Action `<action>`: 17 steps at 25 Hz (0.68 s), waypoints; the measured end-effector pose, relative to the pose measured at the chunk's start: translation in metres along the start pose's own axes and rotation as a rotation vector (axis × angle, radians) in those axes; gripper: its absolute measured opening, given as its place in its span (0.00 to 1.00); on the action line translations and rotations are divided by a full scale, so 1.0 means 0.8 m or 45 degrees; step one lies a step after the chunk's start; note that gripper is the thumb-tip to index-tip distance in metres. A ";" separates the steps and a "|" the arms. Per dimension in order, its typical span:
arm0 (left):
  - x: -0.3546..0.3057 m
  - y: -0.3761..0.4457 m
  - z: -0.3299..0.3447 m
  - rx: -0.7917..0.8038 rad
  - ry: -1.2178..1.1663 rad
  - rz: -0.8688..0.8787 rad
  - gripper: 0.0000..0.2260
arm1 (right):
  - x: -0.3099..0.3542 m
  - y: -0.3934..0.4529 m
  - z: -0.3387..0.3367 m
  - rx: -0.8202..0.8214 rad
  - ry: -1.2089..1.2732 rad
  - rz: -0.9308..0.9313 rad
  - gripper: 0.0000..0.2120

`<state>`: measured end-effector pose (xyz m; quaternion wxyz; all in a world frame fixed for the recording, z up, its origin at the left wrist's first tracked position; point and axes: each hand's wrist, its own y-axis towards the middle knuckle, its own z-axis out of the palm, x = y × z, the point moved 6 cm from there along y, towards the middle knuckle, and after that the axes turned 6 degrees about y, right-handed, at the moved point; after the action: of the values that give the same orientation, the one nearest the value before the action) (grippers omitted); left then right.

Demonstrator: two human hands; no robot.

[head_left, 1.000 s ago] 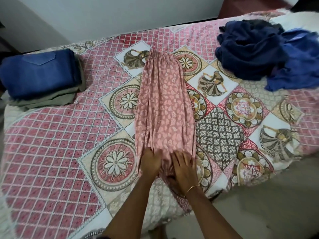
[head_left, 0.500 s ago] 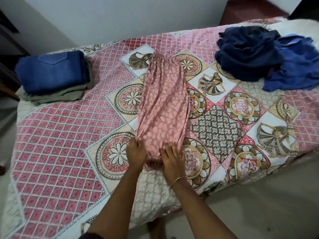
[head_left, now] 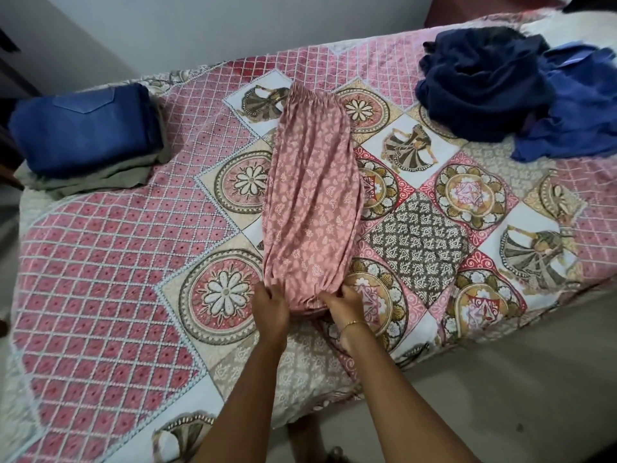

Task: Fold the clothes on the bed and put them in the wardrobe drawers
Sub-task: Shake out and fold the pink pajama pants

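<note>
- Head view: the pink printed garment (head_left: 312, 208) lies lengthwise on the middle of the bed (head_left: 110, 262), with its gathered waistband at the far end.
- The left hand (head_left: 271, 304) grips the near left corner of the pink printed garment, fingers curled on the cloth.
- The right hand (head_left: 345, 304) grips its near right corner.
- Far left of the pink printed garment sit folded blue jeans (head_left: 83, 128) on a folded grey-green cloth (head_left: 100, 177).
- Far right of it lies a heap of dark blue clothes (head_left: 500, 85).
</note>
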<state>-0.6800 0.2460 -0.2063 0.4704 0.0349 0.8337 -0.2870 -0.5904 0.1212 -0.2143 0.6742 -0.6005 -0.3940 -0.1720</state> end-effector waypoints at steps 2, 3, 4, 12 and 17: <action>-0.004 -0.003 0.000 0.092 -0.087 0.016 0.09 | 0.010 -0.011 -0.012 -0.036 0.123 -0.006 0.05; -0.003 -0.006 0.000 0.137 -0.115 0.005 0.11 | 0.009 -0.012 -0.021 -0.071 0.165 -0.006 0.05; 0.001 -0.009 0.000 0.148 -0.081 0.010 0.12 | 0.003 -0.011 -0.028 -0.116 0.158 -0.004 0.06; 0.009 -0.034 -0.010 -0.094 0.338 -0.013 0.15 | -0.024 -0.022 -0.058 -0.456 0.035 -0.121 0.14; -0.044 -0.037 -0.008 -0.042 -0.427 -0.055 0.10 | 0.016 -0.027 -0.055 -0.385 0.315 -0.220 0.19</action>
<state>-0.6752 0.2321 -0.1627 0.5971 -0.0391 0.7488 -0.2851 -0.5830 0.0778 -0.1890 0.6025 -0.6331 -0.3281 -0.3585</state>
